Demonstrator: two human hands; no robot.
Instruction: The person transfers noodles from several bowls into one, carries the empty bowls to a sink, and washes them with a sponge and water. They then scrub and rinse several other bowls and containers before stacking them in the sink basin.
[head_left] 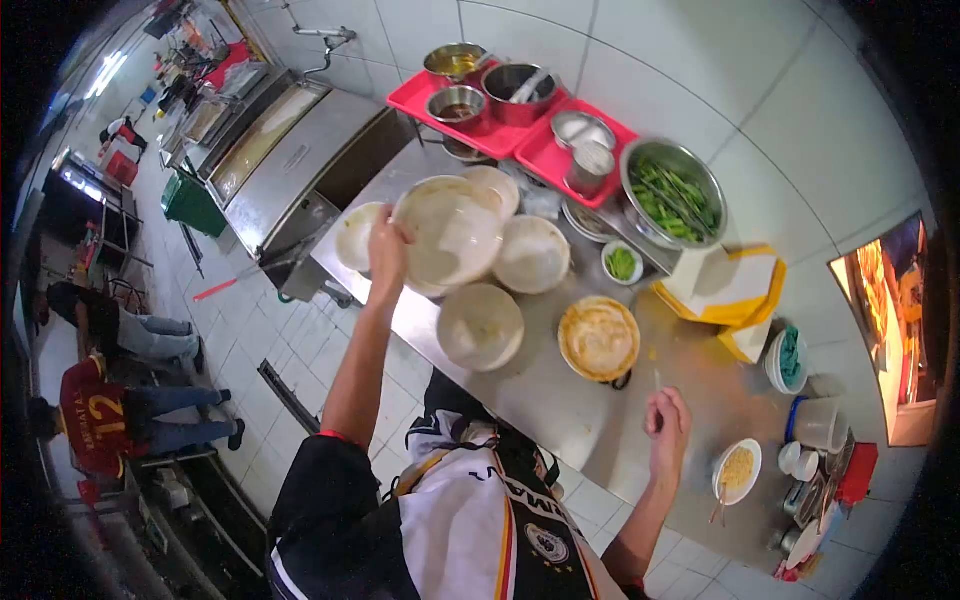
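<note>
My left hand [388, 250] grips the left rim of a large white bowl [450, 235], which is tilted above several smaller bowls on the steel table [560, 400]. Around it are a bowl [531, 254] to the right, another [480, 327] below, and one [357, 237] partly behind my left wrist. My right hand [667, 415] is over the table with its fingers curled; a thin pale thing seems to rise from them, too small to name. Left of that hand stands an orange-stained bowl [599, 339].
Red trays [480, 135] with metal pots line the wall. Beside them is a steel bowl of green vegetables [673, 193]. A yellow-and-white package [722, 290] and a bowl of yellow bits [737, 471] lie rightward. Two people [100, 415] stand far left.
</note>
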